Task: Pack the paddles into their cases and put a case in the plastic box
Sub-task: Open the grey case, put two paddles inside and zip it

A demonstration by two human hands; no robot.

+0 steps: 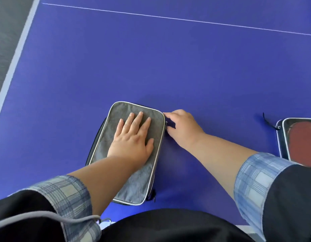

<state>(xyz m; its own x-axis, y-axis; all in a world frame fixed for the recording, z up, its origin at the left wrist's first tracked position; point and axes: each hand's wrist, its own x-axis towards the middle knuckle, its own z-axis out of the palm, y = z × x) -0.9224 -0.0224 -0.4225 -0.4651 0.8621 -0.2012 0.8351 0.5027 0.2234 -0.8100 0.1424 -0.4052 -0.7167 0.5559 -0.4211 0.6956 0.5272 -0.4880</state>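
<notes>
Two hands — left hand (pixel 133 138), right hand (pixel 183 127) — on grey case (pixel 133 182).

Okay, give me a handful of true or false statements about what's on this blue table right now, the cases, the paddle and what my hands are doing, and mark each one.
1. The left hand lies flat on the grey case. True.
2. The right hand is lifting a paddle. False: it is at the grey case's far right corner, fingers at the edge, holding no paddle.
3. A red paddle lies in an open case at the right edge. True.
4. The grey case stands upright on its edge. False: it lies flat on the blue table.
5. A plastic box sits beside the grey case. False: no box is in view.
</notes>
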